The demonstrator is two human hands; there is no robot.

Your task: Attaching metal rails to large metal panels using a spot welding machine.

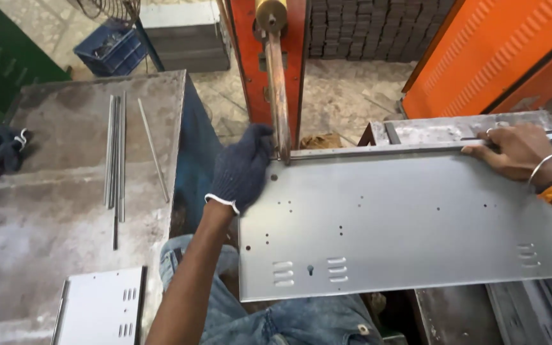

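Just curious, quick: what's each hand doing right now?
Left hand, in a dark glove: gripping the grey sheet-metal panel at its far left corner.
Right hand, bare: pressing the panel's far right edge.

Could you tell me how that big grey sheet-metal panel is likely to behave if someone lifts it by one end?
The sheet-metal panel looks thin and wide, so it would probably flex or sag. A folded lip along its far edge likely adds some stiffness. The left hand, gloved, and the bare right hand grip opposite ends, suggesting it is awkward for one hand. Its smooth surface may be slippery.
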